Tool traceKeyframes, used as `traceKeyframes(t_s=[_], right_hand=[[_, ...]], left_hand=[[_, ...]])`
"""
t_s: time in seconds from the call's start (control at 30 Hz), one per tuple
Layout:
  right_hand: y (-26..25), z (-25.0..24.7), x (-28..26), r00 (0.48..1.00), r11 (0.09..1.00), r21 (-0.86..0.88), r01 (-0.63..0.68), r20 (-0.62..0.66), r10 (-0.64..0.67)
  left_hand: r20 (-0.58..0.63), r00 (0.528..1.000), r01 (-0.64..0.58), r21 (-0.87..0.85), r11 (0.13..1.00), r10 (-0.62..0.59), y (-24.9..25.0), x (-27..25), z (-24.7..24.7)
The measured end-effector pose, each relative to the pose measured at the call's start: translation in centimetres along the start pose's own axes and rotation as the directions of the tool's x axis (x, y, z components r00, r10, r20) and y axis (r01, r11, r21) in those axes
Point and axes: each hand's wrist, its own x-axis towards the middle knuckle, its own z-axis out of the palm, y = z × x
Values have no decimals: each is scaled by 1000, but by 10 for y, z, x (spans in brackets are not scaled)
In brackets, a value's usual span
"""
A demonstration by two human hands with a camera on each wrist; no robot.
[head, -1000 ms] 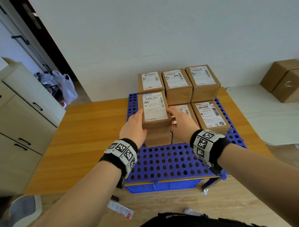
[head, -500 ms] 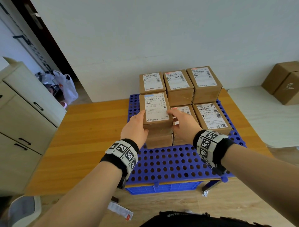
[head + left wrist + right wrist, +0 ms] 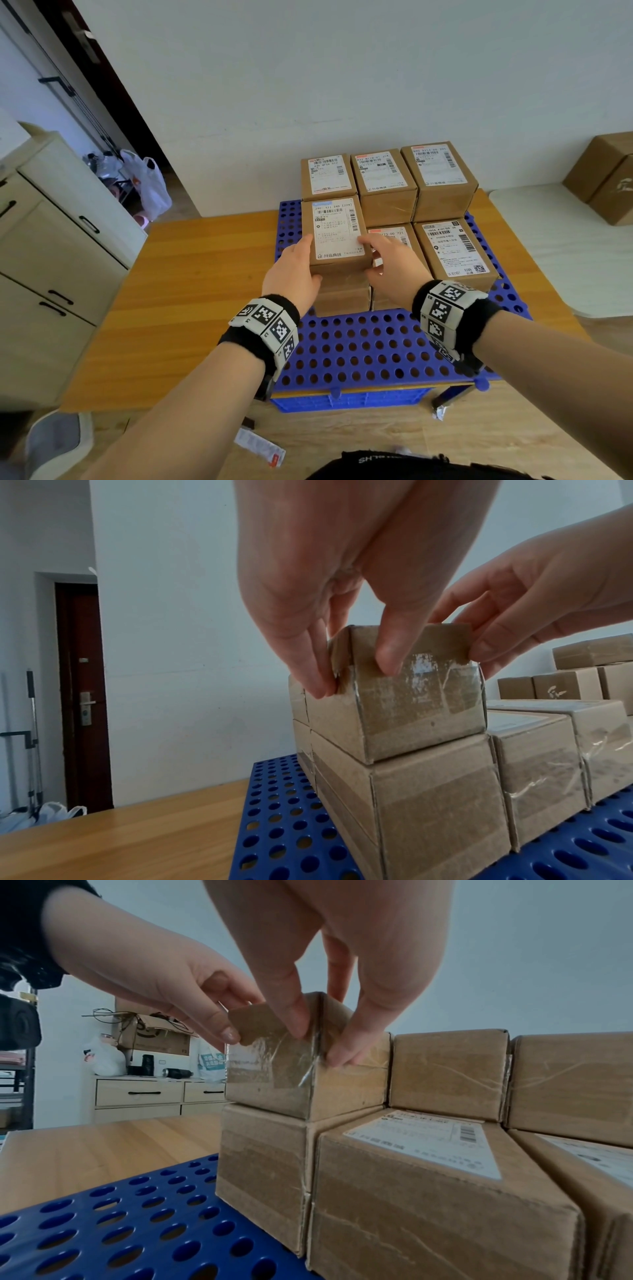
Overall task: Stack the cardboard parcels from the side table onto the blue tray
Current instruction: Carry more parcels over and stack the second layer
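Note:
A blue perforated tray lies on a wooden table and carries brown cardboard parcels with white labels. My left hand and right hand pinch the near corners of one labelled parcel. It rests on a lower parcel at the tray's front left. In the left wrist view my left hand has its thumb on the parcel's taped front and its fingers on the side. My right hand holds the other corner. The rear row of parcels stands two high. Two single parcels sit to the right.
More cardboard parcels sit on the white side table at the right. The wooden table extends left of the tray. A pale cabinet stands at far left, with a plastic bag behind. A wrapper lies on the floor.
Both hands keep hold of the top parcel. It has shifted slightly away from me, toward the rear row, on top of the lower parcel.

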Motion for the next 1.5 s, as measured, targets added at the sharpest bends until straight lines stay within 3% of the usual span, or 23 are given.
traceKeyframes(t_s=[0.6, 1.23, 1.5], right_hand=[[-6, -6, -4, 999, 994, -106, 32, 16, -31], [-10, -7, -8, 1000, 992, -123, 12, 27, -9], [-16, -11, -19, 1000, 993, -115, -22, -25, 20]], left_hand=[[-25, 999, -26, 105, 994, 29, 2, -1, 4], [-10, 999, -40, 99, 994, 42, -1, -2, 1], [-36, 987, -151, 156, 976, 158, 4, -6, -6]])
